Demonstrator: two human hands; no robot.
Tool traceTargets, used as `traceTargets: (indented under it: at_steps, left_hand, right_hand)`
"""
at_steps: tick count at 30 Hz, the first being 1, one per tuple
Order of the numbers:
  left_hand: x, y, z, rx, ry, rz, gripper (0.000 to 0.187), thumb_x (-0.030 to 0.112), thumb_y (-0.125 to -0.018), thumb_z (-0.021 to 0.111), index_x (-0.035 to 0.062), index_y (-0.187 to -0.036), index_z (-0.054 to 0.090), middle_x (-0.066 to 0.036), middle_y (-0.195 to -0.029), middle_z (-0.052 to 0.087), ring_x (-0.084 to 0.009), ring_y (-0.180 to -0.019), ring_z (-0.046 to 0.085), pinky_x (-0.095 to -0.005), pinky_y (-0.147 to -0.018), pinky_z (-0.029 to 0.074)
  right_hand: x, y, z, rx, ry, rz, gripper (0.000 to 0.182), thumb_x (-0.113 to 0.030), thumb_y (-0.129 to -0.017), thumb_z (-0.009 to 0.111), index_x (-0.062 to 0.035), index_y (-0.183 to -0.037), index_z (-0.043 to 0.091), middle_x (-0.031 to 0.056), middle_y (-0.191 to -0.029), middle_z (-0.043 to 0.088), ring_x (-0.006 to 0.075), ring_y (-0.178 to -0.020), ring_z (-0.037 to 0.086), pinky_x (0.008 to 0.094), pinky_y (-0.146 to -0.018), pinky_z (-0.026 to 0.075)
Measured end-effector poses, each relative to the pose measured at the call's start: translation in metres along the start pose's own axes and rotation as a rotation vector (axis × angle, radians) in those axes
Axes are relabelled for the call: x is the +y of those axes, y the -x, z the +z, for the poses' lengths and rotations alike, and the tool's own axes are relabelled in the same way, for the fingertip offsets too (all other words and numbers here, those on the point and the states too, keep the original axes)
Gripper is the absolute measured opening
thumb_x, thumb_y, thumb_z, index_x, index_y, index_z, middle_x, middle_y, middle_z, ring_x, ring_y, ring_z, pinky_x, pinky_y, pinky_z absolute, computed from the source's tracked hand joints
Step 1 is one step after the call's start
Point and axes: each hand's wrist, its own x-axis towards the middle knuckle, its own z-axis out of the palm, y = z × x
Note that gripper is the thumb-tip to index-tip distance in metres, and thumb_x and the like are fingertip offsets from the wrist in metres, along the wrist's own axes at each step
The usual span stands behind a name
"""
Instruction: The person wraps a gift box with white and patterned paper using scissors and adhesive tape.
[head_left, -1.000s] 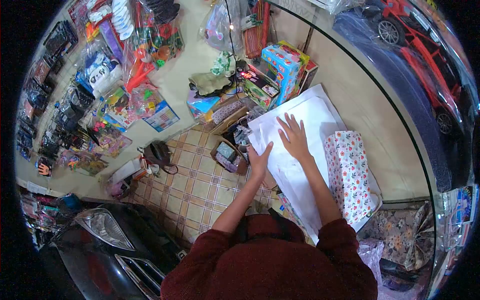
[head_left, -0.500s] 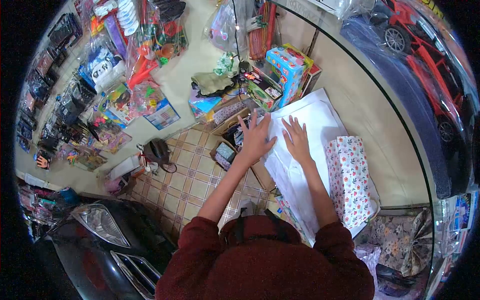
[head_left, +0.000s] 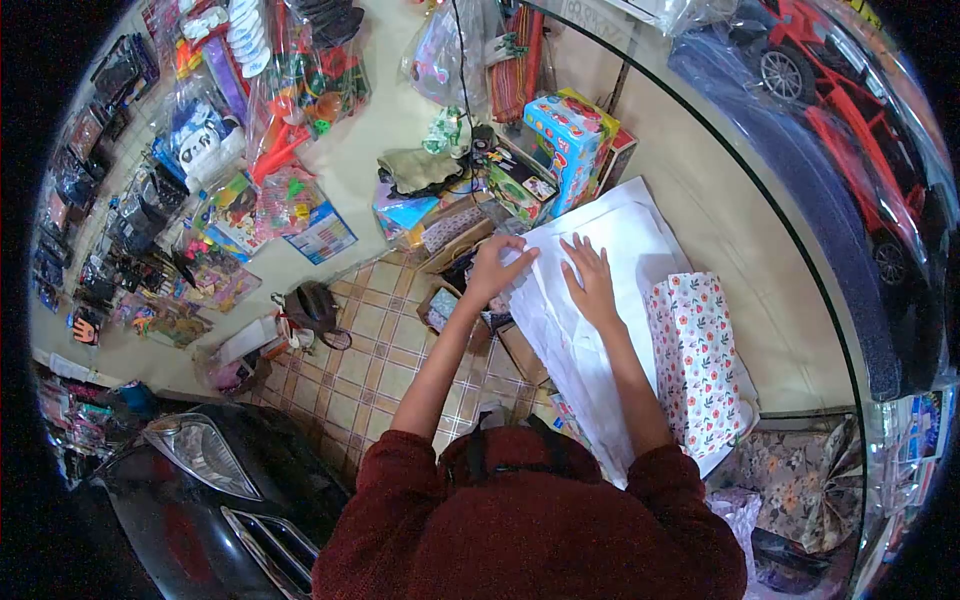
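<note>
A stack of large white paper sheets [head_left: 625, 225] lies on the surface in front of me, its left edges uneven and slightly creased. My left hand [head_left: 493, 270] is at the upper left edge of the sheets, thumb and fingertips drawn together on the paper's edge. On top of the stack, my right hand [head_left: 590, 288] lies flat with its fingers stretched out. Just right of it, a folded flower-print sheet [head_left: 690, 350] rests over the white paper.
Small cardboard boxes [head_left: 440, 305] stand below my left hand. A blue toy box [head_left: 565, 140] is beyond the paper. At the lower left is a black toy car [head_left: 190, 510]. A dark glass edge [head_left: 790, 220] curves along the right. Bagged toys [head_left: 290, 110] hang on the wall.
My left hand has gone from spread fingers to a pinch at the paper's edge, shifting slightly down and left. The right hand stays flat in nearly the same place.
</note>
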Motion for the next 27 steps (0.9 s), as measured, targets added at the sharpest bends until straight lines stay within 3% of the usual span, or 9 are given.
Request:
traceTargets:
  at_steps: [3,6,9,12,18,21,24,27]
  left_hand:
    - [0.002,-0.009,0.004,-0.088,-0.005,0.057,0.031,0.03,-0.072,0.079,0.0023,-0.083,0.068,-0.015,-0.101,0.066,-0.0248,-0.098,0.06,-0.0357,-0.086,0.045]
    - [0.022,-0.008,0.006,-0.161,0.04,-0.123,0.029,0.029,-0.071,0.08,0.0032,-0.08,0.071,-0.017,-0.103,0.065,-0.0263,-0.105,0.059,-0.0359,-0.089,0.044]
    - [0.018,-0.005,0.011,-0.202,0.039,-0.14,0.03,0.028,-0.073,0.079,0.003,-0.089,0.07,-0.015,-0.114,0.062,-0.0264,-0.117,0.051,-0.038,-0.1,0.037]
    - [0.012,-0.006,0.011,-0.204,-0.056,-0.134,0.032,0.029,-0.072,0.08,0.002,-0.083,0.069,-0.016,-0.114,0.062,-0.0266,-0.116,0.052,-0.0378,-0.099,0.037]
    - [0.005,0.008,0.023,0.089,0.133,-0.213,0.026,0.017,-0.07,0.08,0.0018,-0.067,0.059,-0.017,-0.107,0.064,-0.0261,-0.109,0.057,-0.0363,-0.094,0.041]
    - [-0.017,0.014,0.021,0.19,0.047,-0.047,0.025,0.014,-0.064,0.079,0.0031,-0.069,0.058,-0.019,-0.097,0.066,-0.0315,-0.099,0.061,-0.0389,-0.09,0.043]
    - [-0.043,0.024,0.021,0.214,-0.104,0.139,0.026,0.011,-0.064,0.077,0.0035,-0.076,0.056,-0.018,-0.103,0.063,-0.032,-0.102,0.057,-0.0396,-0.094,0.04]
    - [-0.043,0.041,0.028,0.299,-0.402,0.205,0.039,0.013,-0.064,0.078,0.0019,-0.091,0.053,-0.02,-0.113,0.053,-0.0335,-0.107,0.05,-0.0391,-0.095,0.037]
  right_hand:
    - [0.002,-0.001,0.0,0.007,-0.01,-0.009,0.041,-0.029,-0.095,0.047,-0.0147,-0.133,0.05,0.0186,-0.142,0.04,0.0356,-0.135,0.032,0.0521,-0.112,0.013]
    - [0.005,-0.001,0.003,0.002,0.025,-0.018,0.04,-0.029,-0.095,0.047,-0.0146,-0.133,0.05,0.0186,-0.141,0.041,0.0356,-0.135,0.032,0.0523,-0.112,0.014]
    - [0.006,-0.001,0.004,0.003,0.032,-0.02,0.04,-0.029,-0.095,0.047,-0.0142,-0.132,0.051,0.0186,-0.141,0.041,0.0358,-0.135,0.032,0.0524,-0.112,0.014]
    - [0.004,0.001,0.004,0.006,0.031,-0.014,0.04,-0.029,-0.095,0.047,-0.0137,-0.132,0.051,0.0189,-0.141,0.041,0.0363,-0.135,0.032,0.0525,-0.112,0.015]
    - [0.004,0.0,0.004,0.011,0.049,-0.025,0.04,-0.029,-0.095,0.048,-0.0138,-0.131,0.051,0.0183,-0.142,0.041,0.0359,-0.135,0.032,0.0528,-0.112,0.014]
    - [0.004,0.001,0.005,0.01,0.04,-0.014,0.04,-0.028,-0.094,0.049,-0.0151,-0.132,0.052,0.0162,-0.143,0.04,0.0344,-0.136,0.03,0.0522,-0.112,0.013]
    - [0.004,0.0,0.005,0.007,0.03,-0.018,0.039,-0.028,-0.094,0.049,-0.0156,-0.132,0.052,0.0161,-0.143,0.04,0.0342,-0.137,0.03,0.052,-0.112,0.013]
    - [0.006,0.001,0.005,0.009,0.039,-0.018,0.039,-0.027,-0.094,0.05,-0.0157,-0.131,0.052,0.0162,-0.143,0.04,0.0343,-0.137,0.03,0.0522,-0.112,0.013]
